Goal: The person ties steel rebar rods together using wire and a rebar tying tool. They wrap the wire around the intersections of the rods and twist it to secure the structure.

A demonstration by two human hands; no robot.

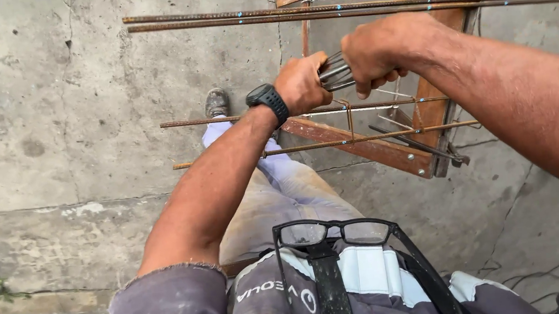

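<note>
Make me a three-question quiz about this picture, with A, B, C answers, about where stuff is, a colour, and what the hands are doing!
1. Where is the watch?
A. On the left wrist
B. On the ground
C. On the right wrist

2. What colour is the frame of the glasses hanging at the person's chest?
A. Red
B. Black
C. White

3. What are the left hand and right hand doing?
A. Resting flat on the concrete
B. Hanging open in the air
C. Closed together around a bundle of thin metal wires

Answers: 1 A, the dark band sits just behind the left hand. 2 B, the rims show dark against the pale vest. 3 C, the fingers of both hands curl round the wires above the rusty bars.
</note>
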